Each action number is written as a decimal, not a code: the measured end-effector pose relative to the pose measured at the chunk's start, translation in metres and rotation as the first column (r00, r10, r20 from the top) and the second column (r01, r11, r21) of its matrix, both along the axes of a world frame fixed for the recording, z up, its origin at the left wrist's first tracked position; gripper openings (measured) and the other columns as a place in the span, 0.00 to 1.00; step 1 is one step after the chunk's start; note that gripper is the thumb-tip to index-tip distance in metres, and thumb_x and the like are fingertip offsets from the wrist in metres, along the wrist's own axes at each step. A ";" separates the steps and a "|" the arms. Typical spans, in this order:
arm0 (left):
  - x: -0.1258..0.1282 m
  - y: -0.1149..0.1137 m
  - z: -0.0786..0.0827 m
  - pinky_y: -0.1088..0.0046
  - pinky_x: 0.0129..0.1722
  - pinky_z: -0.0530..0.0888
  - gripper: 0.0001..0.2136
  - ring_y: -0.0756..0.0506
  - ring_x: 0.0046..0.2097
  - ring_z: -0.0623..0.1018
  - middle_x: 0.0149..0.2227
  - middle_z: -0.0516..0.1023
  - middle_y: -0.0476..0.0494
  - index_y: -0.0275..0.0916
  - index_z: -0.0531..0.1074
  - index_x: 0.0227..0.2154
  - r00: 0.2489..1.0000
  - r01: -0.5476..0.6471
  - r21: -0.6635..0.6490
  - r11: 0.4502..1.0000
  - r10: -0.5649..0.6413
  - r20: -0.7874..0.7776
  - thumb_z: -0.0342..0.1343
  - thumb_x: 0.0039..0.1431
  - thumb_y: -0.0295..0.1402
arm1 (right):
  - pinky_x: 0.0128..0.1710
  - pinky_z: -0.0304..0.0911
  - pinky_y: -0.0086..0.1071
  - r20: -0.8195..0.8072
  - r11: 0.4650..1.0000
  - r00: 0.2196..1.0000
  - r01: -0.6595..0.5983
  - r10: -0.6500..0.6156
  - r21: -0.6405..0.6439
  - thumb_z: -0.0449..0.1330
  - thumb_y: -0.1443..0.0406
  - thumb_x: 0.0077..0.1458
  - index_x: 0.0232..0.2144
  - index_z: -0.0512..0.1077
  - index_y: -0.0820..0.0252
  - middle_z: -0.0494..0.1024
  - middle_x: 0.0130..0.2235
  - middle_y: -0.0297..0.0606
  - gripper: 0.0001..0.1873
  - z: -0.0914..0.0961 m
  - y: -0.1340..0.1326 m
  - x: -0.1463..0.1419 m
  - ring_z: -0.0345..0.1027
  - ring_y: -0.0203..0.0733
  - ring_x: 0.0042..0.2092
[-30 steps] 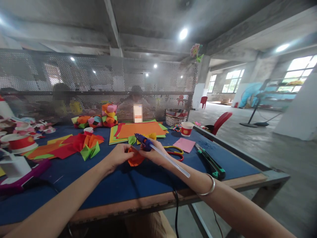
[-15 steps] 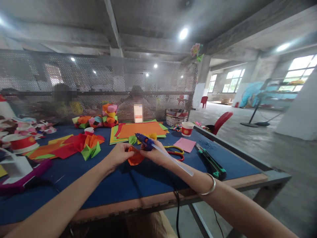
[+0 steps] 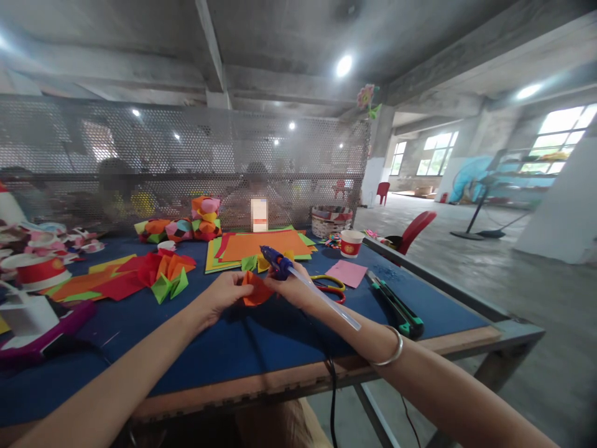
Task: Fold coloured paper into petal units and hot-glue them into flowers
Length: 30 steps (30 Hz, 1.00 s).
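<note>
My left hand pinches the edge of a folded orange paper between thumb and fingers, just above the table. Closed around a blue hot glue gun, my right hand is at the paper's other side, its fingertips close against it. The gun's nozzle points up and to the left, away from the paper. A clear glue stick juts from its back over my right wrist. Behind the hands lie green and yellow folded pieces. Scissors with yellow and red handles rest right of my right hand.
Stacked coloured sheets lie ahead. To the left are folded papers, a purple power strip and a red-white cup. Rightward are a pink sheet, a green-black utility knife, a paper cup and a basket. A mesh screen stands behind.
The orange paper has been raised slightly and turned, showing more of its face. The glue gun's nozzle has shifted a little up and right. Both hands keep their holds.
</note>
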<state>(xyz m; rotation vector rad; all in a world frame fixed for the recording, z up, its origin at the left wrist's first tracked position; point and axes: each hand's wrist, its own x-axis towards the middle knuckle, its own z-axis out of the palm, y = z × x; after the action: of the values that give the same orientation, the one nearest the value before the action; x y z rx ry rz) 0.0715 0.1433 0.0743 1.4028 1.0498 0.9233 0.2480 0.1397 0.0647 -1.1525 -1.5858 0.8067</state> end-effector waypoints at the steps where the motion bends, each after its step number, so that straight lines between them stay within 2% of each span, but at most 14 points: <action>1: 0.000 0.000 0.000 0.73 0.33 0.73 0.12 0.46 0.29 0.79 0.26 0.83 0.44 0.35 0.80 0.25 1.000 -0.012 -0.002 1.000 0.012 0.004 0.67 0.32 0.32 | 0.23 0.62 0.27 -0.003 1.000 1.000 -0.001 0.001 0.004 0.64 0.67 0.46 0.28 0.69 0.58 0.71 0.24 0.27 0.07 -0.001 0.000 0.000 0.64 0.32 0.21; 11: 0.000 0.001 0.000 0.75 0.30 0.71 0.11 0.48 0.26 0.77 0.24 0.82 0.47 0.35 0.80 0.23 0.999 -0.052 0.009 0.999 0.051 0.013 0.64 0.30 0.31 | 0.21 0.64 0.26 -0.020 0.999 0.999 -0.038 0.038 -0.002 0.66 0.63 0.46 0.27 0.68 0.57 0.72 0.24 0.28 0.09 0.000 -0.002 -0.001 0.64 0.32 0.22; 17: -0.001 0.001 0.000 0.74 0.31 0.71 0.11 0.47 0.27 0.78 0.24 0.82 0.46 0.36 0.80 0.23 0.999 -0.041 0.003 0.999 0.041 -0.010 0.64 0.30 0.31 | 0.24 0.65 0.28 -0.090 0.994 0.990 -0.111 0.112 0.007 0.70 0.60 0.40 0.29 0.69 0.58 0.75 0.27 0.30 0.15 -0.004 0.001 -0.002 0.66 0.34 0.26; 21: -0.001 0.002 0.000 0.74 0.31 0.71 0.11 0.47 0.28 0.78 0.25 0.83 0.46 0.36 0.81 0.24 1.000 -0.026 0.010 1.000 0.026 -0.015 0.65 0.30 0.31 | 0.27 0.66 0.28 -0.090 0.993 0.989 -0.118 0.120 0.025 0.67 0.63 0.40 0.30 0.70 0.58 0.75 0.27 0.30 0.13 -0.005 0.001 -0.001 0.67 0.34 0.26; 30: -0.001 -0.001 0.003 0.73 0.31 0.71 0.11 0.45 0.28 0.78 0.24 0.81 0.46 0.36 0.81 0.25 0.999 -0.008 0.052 0.999 0.010 -0.032 0.66 0.33 0.32 | 0.25 0.65 0.27 -0.040 0.999 0.998 -0.044 0.045 0.023 0.64 0.66 0.45 0.28 0.70 0.58 0.73 0.26 0.29 0.07 -0.002 0.001 -0.001 0.65 0.32 0.24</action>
<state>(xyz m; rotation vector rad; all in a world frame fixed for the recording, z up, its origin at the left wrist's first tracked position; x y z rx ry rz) 0.0707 0.1423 0.0776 1.4613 1.0632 0.9431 0.2467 0.1403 0.0631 -1.0818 -1.5874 0.8342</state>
